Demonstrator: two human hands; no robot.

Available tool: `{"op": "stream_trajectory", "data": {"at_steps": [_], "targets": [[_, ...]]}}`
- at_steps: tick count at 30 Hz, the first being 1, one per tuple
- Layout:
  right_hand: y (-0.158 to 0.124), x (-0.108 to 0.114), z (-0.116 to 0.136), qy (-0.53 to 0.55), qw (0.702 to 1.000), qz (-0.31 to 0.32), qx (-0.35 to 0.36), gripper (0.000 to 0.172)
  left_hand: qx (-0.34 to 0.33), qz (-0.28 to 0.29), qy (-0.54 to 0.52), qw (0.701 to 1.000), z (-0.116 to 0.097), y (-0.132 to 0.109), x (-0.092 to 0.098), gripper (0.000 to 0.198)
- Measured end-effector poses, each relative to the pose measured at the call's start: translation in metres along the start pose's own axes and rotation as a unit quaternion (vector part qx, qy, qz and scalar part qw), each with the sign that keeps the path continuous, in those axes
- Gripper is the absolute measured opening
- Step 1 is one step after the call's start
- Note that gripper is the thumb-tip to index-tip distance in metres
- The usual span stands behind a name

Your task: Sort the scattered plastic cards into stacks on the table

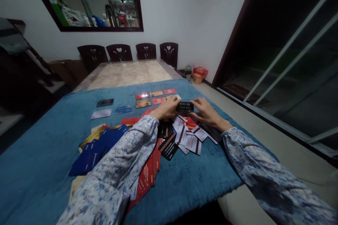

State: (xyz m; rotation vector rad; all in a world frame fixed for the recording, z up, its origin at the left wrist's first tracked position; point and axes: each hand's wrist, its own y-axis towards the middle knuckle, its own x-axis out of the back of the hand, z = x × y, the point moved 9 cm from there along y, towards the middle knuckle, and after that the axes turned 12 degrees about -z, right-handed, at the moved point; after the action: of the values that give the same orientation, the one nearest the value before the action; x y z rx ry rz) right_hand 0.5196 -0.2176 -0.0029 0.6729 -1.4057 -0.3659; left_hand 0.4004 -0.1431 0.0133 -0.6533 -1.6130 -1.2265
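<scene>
A black card [185, 106] with pale print is held up level between my two hands, above the pile. My left hand [167, 107] pinches its left end, and my right hand [204, 111] grips the right end with thumb and fingers. Below them lie loose white cards [194, 143] with dark stripes and a black striped card [169, 146]. Red cards [149, 172] are fanned out beside my left sleeve, which covers part of them. Farther left spreads a heap of blue cards [92, 154], with yellow cards [93, 135] behind it.
Red and orange cards [143, 104] sit in rows beyond my hands. To the left are a separate black card [105, 102], a blue card [123, 109] and a white card [101, 114]. A blue cloth [47, 137] covers the near table; dark chairs [119, 53] stand at the far end.
</scene>
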Motion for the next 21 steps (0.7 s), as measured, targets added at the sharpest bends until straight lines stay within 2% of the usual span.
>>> {"op": "stream_trajectory", "data": {"at_steps": [8, 13, 17, 21], "targets": [[0.032, -0.013, 0.031, 0.03, 0.998, 0.034, 0.051, 0.045, 0.005, 0.024, 0.017, 1.0, 0.027, -0.027, 0.021, 0.034], [0.06, -0.029, 0.057, 0.055, 0.995, 0.052, 0.071, 0.041, 0.011, 0.019, 0.014, 1.0, 0.057, -0.049, 0.031, 0.037], [0.084, -0.042, 0.081, 0.086, 0.989, 0.07, 0.093, 0.041, 0.03, 0.014, -0.003, 0.999, 0.081, -0.069, 0.041, 0.047], [0.104, -0.06, 0.103, 0.1, 0.986, 0.08, 0.103, 0.041, 0.051, 0.021, 0.015, 0.998, 0.104, -0.09, 0.051, 0.045]]}}
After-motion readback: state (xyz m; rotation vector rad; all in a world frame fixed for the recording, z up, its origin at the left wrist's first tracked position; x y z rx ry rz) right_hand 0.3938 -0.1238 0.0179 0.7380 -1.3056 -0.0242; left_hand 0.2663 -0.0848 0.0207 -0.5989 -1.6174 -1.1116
